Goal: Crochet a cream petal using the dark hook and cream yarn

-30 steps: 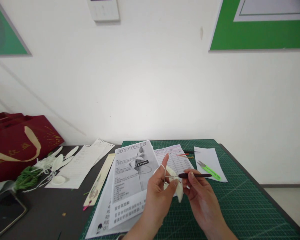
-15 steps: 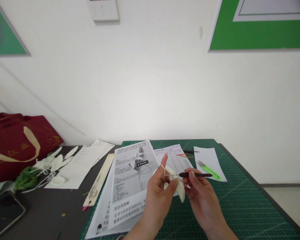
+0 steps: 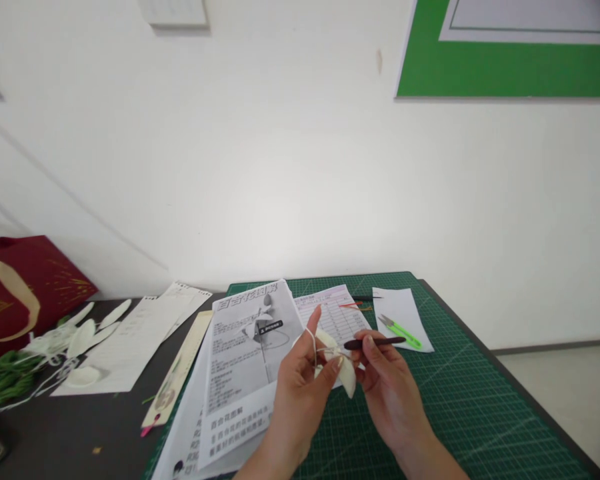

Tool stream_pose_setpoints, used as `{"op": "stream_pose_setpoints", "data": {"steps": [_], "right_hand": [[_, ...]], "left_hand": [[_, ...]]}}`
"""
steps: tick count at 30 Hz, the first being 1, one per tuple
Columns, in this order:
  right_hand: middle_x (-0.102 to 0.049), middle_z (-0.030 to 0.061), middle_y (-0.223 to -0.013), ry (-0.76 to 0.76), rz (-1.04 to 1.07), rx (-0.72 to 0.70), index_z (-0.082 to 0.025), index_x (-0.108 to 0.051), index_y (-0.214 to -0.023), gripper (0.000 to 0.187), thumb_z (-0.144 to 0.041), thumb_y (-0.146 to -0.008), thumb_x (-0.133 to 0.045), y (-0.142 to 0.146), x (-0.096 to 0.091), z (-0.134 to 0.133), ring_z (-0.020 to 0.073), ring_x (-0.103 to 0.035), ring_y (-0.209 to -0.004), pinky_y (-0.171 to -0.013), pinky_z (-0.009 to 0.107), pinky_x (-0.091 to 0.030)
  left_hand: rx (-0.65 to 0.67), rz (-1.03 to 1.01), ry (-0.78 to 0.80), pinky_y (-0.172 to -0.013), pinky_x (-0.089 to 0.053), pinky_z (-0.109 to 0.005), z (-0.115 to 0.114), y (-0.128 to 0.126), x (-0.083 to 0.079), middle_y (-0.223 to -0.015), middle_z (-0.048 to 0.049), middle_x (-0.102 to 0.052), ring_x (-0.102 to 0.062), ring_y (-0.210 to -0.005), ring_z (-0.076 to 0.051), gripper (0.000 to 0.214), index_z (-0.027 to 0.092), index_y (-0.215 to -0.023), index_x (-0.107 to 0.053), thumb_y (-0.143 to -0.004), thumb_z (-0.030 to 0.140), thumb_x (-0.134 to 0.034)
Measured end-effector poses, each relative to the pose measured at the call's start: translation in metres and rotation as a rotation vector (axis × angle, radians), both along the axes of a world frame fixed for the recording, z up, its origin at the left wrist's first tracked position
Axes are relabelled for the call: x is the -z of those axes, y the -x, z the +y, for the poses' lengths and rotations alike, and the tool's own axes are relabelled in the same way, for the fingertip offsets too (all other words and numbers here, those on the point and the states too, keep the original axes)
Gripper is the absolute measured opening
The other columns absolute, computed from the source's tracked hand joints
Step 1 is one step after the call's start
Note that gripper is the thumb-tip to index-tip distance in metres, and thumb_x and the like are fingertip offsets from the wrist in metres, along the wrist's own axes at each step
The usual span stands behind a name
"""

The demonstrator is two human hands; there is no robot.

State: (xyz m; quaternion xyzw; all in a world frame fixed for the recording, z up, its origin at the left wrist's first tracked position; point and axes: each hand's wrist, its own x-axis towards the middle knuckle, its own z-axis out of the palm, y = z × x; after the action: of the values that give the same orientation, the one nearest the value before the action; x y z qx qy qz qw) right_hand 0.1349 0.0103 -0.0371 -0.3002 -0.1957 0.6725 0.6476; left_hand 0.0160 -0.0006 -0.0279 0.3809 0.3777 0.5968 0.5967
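My left hand (image 3: pixel 296 397) pinches a white crocheted piece (image 3: pixel 348 380) with petal-like lobes, and a strand of white yarn (image 3: pixel 311 337) loops round its raised index finger. In my right hand (image 3: pixel 391 395) is a crochet hook with a dark handle (image 3: pixel 377 342), held level and pointing left. The hook's tip meets the yarn at the piece's upper edge, though the fingers and the small size hide the exact stitch. Both hands are over the green cutting mat (image 3: pixel 460 393), close together.
Printed sheets (image 3: pixel 250 363) lie left of my hands. Green thread snips (image 3: pixel 401 333) rest on white paper (image 3: pixel 397 300) at the right. Farther left are a bookmark-like strip (image 3: pixel 180 370), several white petals (image 3: pixel 83 339), green yarn (image 3: pixel 10 379) and a red bag (image 3: pixel 55 273).
My view has swung a little to the right, so everything sits farther left. Both hands keep nearly the same pose, with the hook still at the white piece.
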Motion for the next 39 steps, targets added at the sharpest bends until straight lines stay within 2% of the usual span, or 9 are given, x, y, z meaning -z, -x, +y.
{"op": "stream_pose_setpoints", "data": {"steps": [3,9,14,17,24,30,39], "right_hand": [[-0.063,-0.0023,-0.058,-0.015,-0.007,-0.004,-0.017,-0.07,-0.075,0.024,-0.035,-0.064,-0.082,-0.001,-0.001,0.001,0.0075,-0.054,-0.051,-0.046,0.015,-0.046],[-0.061,-0.0025,-0.063,-0.071,-0.035,0.013,-0.017,-0.068,-0.074,0.022,-0.035,-0.069,-0.079,-0.003,-0.004,0.0,0.0065,-0.051,-0.052,-0.045,0.014,-0.045],[-0.058,-0.0031,-0.059,-0.163,-0.094,0.031,-0.018,-0.067,-0.073,0.019,-0.036,-0.073,-0.075,-0.005,-0.007,-0.001,0.0072,-0.05,-0.052,-0.049,0.017,-0.047],[-0.057,-0.0025,-0.062,-0.23,-0.155,0.064,-0.019,-0.067,-0.074,0.018,-0.036,-0.076,-0.072,-0.006,-0.006,-0.002,0.0087,-0.05,-0.053,-0.051,0.02,-0.049],[-0.059,-0.0001,-0.071,-0.402,-0.31,0.178,-0.023,-0.069,-0.079,0.012,-0.033,-0.083,-0.065,-0.01,-0.001,-0.005,0.0129,-0.055,-0.059,-0.055,0.027,-0.052],[-0.06,0.0016,-0.069,-0.44,-0.404,0.263,-0.023,-0.07,-0.076,0.014,-0.035,-0.082,-0.065,-0.011,-0.004,-0.007,0.0169,-0.059,-0.06,-0.053,0.03,-0.049],[-0.061,0.0015,-0.069,-0.589,-0.591,0.325,-0.027,-0.071,-0.083,0.012,-0.028,-0.086,-0.06,-0.014,-0.009,-0.016,0.0183,-0.057,-0.065,-0.06,0.032,-0.046]], "left_hand": [[0.01,-0.003,0.022,-0.087,-0.045,-0.035,0.0,0.0,-0.002,-0.085,-0.0018,-0.067,-0.06,-0.081,-0.018,0.071,0.03,-0.137,-0.045,-0.073,0.021,-0.074],[-0.049,0.003,0.035,-0.088,-0.045,-0.035,-0.003,-0.001,-0.007,-0.069,0.0019,-0.065,-0.062,-0.078,-0.018,0.072,0.028,-0.134,-0.051,-0.068,0.021,-0.078],[-0.1,0.008,0.053,-0.087,-0.044,-0.036,-0.003,-0.001,-0.008,-0.083,-0.0038,-0.071,-0.064,-0.09,-0.023,0.063,0.023,-0.122,-0.063,-0.062,0.02,-0.081],[-0.137,0.029,0.045,-0.082,-0.046,-0.034,-0.003,-0.001,-0.01,-0.079,-0.004,-0.071,-0.065,-0.086,-0.024,0.054,0.02,-0.114,-0.068,-0.061,0.021,-0.081],[-0.2,0.077,0.028,-0.075,-0.048,-0.031,-0.004,0.0,-0.014,-0.063,0.0026,-0.064,-0.065,-0.074,-0.019,0.056,0.022,-0.115,-0.067,-0.061,0.021,-0.081],[-0.234,0.079,0.014,-0.078,-0.048,-0.033,-0.003,-0.001,-0.016,-0.061,0.0021,-0.063,-0.065,-0.078,-0.021,0.05,0.019,-0.108,-0.071,-0.059,0.021,-0.082],[-0.246,0.08,0.003,-0.078,-0.049,-0.035,-0.002,-0.001,-0.014,-0.064,-0.0013,-0.066,-0.067,-0.084,-0.026,0.036,0.018,-0.094,-0.074,-0.059,0.018,-0.082]]}}
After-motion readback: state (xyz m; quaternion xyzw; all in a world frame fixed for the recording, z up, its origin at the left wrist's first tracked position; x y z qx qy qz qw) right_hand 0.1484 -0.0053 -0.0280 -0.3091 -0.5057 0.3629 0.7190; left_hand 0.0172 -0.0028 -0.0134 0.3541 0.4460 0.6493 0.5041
